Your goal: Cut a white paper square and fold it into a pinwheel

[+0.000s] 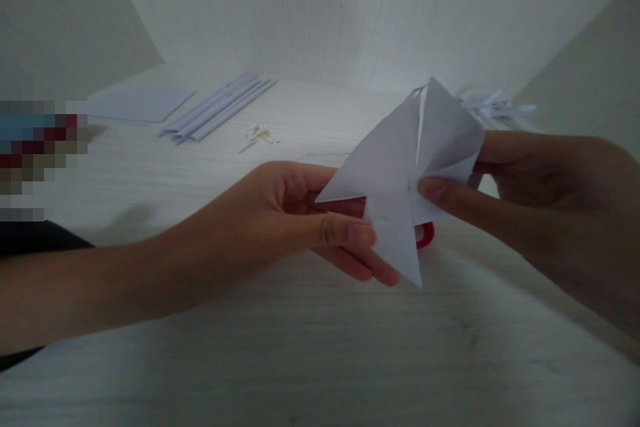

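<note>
A folded sheet of white paper [383,160] with pointed flaps is held up above the table, in the middle right of the head view. My left hand [320,227] pinches its lower left flap, thumb in front and fingers behind. On the other side, my right hand [505,193] grips the paper with its thumb pressed near the centre crease. Most of the right fingers are hidden behind the sheet. Part of a red loop [427,235], perhaps a handle, shows just behind the lower edge of the paper.
Several rolled white paper tubes [220,107] lie at the back left, beside flat white sheets [140,103]. Small white-tipped sticks [259,135] form a little pile in front of them. White slender pieces [500,107] lie behind my right hand. A pale wall stands behind the table [300,360].
</note>
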Demonstrator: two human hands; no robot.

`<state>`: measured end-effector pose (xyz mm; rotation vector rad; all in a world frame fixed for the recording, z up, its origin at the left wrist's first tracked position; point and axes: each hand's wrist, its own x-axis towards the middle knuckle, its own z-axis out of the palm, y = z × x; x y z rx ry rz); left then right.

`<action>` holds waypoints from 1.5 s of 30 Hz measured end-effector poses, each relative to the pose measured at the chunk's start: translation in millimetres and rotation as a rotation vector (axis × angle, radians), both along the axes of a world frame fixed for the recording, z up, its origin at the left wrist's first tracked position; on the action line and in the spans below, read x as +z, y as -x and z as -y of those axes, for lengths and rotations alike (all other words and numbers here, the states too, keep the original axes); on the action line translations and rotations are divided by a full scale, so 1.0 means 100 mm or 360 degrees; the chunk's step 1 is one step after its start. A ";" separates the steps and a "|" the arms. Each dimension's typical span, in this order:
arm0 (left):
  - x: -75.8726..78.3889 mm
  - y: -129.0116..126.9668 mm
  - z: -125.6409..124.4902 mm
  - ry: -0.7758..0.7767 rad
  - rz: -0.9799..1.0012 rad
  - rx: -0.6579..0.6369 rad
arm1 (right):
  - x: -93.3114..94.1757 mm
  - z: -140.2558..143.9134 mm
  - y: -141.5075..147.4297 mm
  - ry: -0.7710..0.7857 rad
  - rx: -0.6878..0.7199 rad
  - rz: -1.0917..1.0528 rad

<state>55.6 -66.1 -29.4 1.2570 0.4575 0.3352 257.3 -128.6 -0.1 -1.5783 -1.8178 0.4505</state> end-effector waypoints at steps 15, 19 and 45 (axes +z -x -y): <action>0.02 -0.07 0.00 0.0120 -0.0130 0.0028 | -0.02 0.02 -0.04 0.0079 0.0043 0.0017; 0.02 -0.10 -0.02 0.0152 -0.0169 0.0044 | -0.01 0.02 -0.03 0.0122 0.0066 0.0001; 0.02 -0.02 0.03 0.0168 -0.0036 -0.0083 | 0.01 0.00 0.01 0.0085 0.0048 -0.0087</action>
